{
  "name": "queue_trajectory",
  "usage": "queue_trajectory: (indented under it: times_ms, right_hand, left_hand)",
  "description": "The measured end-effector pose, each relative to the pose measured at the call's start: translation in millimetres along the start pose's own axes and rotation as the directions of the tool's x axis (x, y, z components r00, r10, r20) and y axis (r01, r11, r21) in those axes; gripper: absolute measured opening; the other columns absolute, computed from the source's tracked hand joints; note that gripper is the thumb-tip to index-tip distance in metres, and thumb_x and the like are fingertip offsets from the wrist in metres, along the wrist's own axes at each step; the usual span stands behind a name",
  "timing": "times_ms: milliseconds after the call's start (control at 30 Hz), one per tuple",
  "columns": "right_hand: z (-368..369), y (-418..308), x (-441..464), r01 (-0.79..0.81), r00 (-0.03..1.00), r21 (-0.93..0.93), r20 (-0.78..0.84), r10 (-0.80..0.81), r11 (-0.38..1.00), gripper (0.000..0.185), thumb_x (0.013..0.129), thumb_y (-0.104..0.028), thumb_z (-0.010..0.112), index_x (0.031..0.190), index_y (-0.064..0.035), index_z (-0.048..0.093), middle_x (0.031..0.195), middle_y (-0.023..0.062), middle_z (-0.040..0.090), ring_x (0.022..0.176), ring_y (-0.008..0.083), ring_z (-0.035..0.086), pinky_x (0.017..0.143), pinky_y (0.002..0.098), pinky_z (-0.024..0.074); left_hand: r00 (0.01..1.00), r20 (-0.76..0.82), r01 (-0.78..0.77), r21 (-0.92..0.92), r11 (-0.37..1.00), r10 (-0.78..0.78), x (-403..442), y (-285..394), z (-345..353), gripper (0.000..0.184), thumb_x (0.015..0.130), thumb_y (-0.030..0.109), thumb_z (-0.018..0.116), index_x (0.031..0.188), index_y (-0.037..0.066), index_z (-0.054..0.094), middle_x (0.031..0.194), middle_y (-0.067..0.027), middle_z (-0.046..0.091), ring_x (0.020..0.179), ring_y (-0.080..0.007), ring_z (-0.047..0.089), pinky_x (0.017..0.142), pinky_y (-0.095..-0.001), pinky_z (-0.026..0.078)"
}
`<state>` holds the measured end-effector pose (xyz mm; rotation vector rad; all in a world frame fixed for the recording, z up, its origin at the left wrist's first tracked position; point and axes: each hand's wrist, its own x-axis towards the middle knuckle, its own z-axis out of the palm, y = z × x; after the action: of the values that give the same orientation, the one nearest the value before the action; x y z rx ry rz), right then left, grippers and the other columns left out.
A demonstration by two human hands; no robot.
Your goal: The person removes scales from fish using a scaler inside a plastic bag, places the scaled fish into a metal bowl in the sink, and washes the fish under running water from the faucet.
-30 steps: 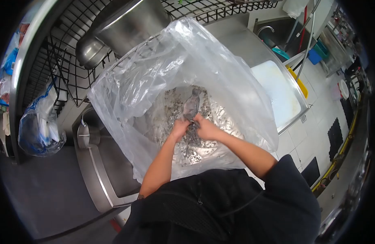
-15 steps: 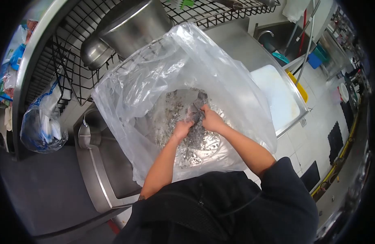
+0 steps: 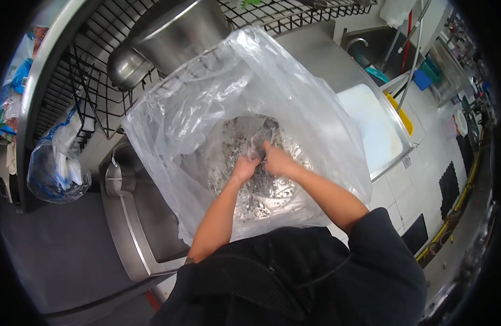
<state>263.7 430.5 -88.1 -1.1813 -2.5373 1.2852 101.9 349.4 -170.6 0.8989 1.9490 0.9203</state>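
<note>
Inside a large clear plastic bag [image 3: 177, 117], both my hands are close together over a grey fish [image 3: 259, 140]. The fish looks wet, and its dark end [image 3: 270, 124] points away from me. My left hand [image 3: 245, 167] is closed around the near end. Pressed against the fish's right side is my right hand [image 3: 279, 162], its fingers curled; whatever they hold is hidden. Small pale and dark flakes like fish scales [image 3: 228, 146] are scattered over the bag's bottom and around the hands.
The bag's upper edge lies near a black wire rack [image 3: 98, 103] with a steel pot [image 3: 179, 38] and a bowl [image 3: 128, 70]. A steel sink basin [image 3: 158, 217] is at left, a white cutting board [image 3: 370, 127] at right. A bagged bundle [image 3: 63, 163] hangs far left.
My right hand has moved slightly toward me and left along the fish. The fish has turned a little between the hands; the bag is nearly unchanged.
</note>
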Motion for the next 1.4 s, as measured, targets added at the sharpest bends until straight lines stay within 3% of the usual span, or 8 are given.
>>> queue_trajectory:
  times_ms: [100, 367, 600, 700, 800, 1067, 1333, 1400]
  right_hand:
    - [-0.9, -7.4, -14.2, 0.042, 0.987, -0.108, 0.158, -0.025, 0.993, 0.047, 0.077, -0.004, 0.057, 0.123, 0.0003, 0.047, 0.104, 0.0287, 0.066, 0.099, 0.0422, 0.065, 0.083, 0.05, 0.0503]
    - [-6.3, -7.3, -11.3, 0.099, 0.994, -0.148, 0.058, -0.092, 0.984, 0.045, 0.076, -0.004, 0.058, 0.121, -0.0052, 0.048, 0.097, 0.0261, 0.068, 0.093, 0.0425, 0.066, 0.079, 0.0508, 0.0509]
    - [11.9, 50.2, 13.0, 0.068, 0.986, 0.361, -0.165, -0.008, 0.93, 0.045, 0.075, -0.001, 0.053, 0.119, 0.003, 0.048, 0.107, 0.0322, 0.062, 0.107, 0.0452, 0.06, 0.091, 0.0438, 0.0465]
    - [30.7, 40.8, -6.8, 0.01, 1.0, 0.331, -0.029, 0.0, 0.944, 0.046, 0.075, -0.002, 0.055, 0.12, 0.0034, 0.048, 0.108, 0.0305, 0.062, 0.109, 0.0425, 0.06, 0.091, 0.0433, 0.0464]
    - [21.8, 39.5, -16.6, 0.026, 0.999, 0.319, 0.035, -0.039, 0.947, 0.045, 0.074, -0.003, 0.056, 0.119, 0.0031, 0.05, 0.109, 0.0272, 0.063, 0.108, 0.0374, 0.061, 0.092, 0.0417, 0.0455]
    - [27.8, 38.8, -12.8, 0.052, 0.999, 0.428, -0.01, -0.053, 0.902, 0.044, 0.071, -0.003, 0.055, 0.114, 0.0048, 0.054, 0.104, 0.0293, 0.064, 0.105, 0.0414, 0.061, 0.089, 0.0449, 0.0478]
    - [7.9, 26.6, 4.8, 0.068, 0.977, 0.251, -0.215, -0.013, 0.966, 0.046, 0.072, -0.004, 0.058, 0.117, -0.0032, 0.052, 0.097, 0.0263, 0.066, 0.093, 0.0431, 0.065, 0.079, 0.049, 0.0486]
    - [7.9, 16.5, -9.3, 0.109, 0.994, 0.151, -0.021, -0.107, 0.982, 0.042, 0.073, -0.005, 0.058, 0.115, -0.0047, 0.051, 0.096, 0.0244, 0.066, 0.094, 0.0438, 0.064, 0.078, 0.0503, 0.0481]
  left_hand:
    - [0.999, -0.001, 0.053, 0.134, 0.99, -0.054, -4.5, 3.2, -6.0, 0.038, 0.084, 0.027, 0.068, 0.092, -0.01, 0.068, 0.078, -0.02, 0.069, 0.073, -0.027, 0.066, 0.069, -0.0401, 0.05]
    - [1.0, -0.004, 0.02, 0.071, 0.997, -0.02, -8.2, 9.5, -1.2, 0.037, 0.084, 0.026, 0.068, 0.095, -0.009, 0.069, 0.082, -0.0177, 0.071, 0.073, -0.0236, 0.067, 0.07, -0.0387, 0.05]
    - [0.989, 0.027, 0.15, -0.111, 0.982, -0.148, -5.1, 3.9, 1.6, 0.033, 0.085, 0.028, 0.069, 0.087, -0.005, 0.068, 0.074, -0.0111, 0.066, 0.065, -0.0189, 0.061, 0.056, -0.0369, 0.046]
    - [0.989, 0.026, 0.149, -0.208, 0.967, -0.147, -10.9, 7.8, 7.4, 0.023, 0.088, 0.028, 0.068, 0.081, 0.007, 0.063, 0.065, 0.0014, 0.051, 0.05, -0.0106, 0.043, 0.044, -0.0285, 0.031]
    - [0.981, 0.099, 0.185, -0.233, 0.955, -0.166, -8.1, -0.4, 2.6, 0.031, 0.085, 0.031, 0.068, 0.083, 0.001, 0.065, 0.068, -0.0049, 0.058, 0.057, -0.0163, 0.053, 0.051, -0.035, 0.041]
    - [0.95, 0.253, 0.256, -0.304, 0.918, -0.181, 0.0, -14.8, 0.5, 0.012, 0.088, 0.019, 0.062, 0.09, 0.008, 0.061, 0.066, 0.002, 0.051, 0.052, -0.0084, 0.044, 0.043, -0.026, 0.031]
    - [0.963, 0.198, 0.228, -0.226, 0.947, -0.185, -13.0, 23.1, 5.3, 0.012, 0.088, 0.019, 0.062, 0.096, 0.011, 0.059, 0.066, 0.0036, 0.049, 0.053, -0.0093, 0.045, 0.045, -0.0271, 0.034]
    - [0.959, 0.197, 0.25, -0.233, 0.94, -0.206, -6.2, 14.6, -0.3, 0.014, 0.087, 0.02, 0.063, 0.094, 0.009, 0.06, 0.066, 0.0028, 0.05, 0.051, -0.0101, 0.045, 0.043, -0.0288, 0.033]
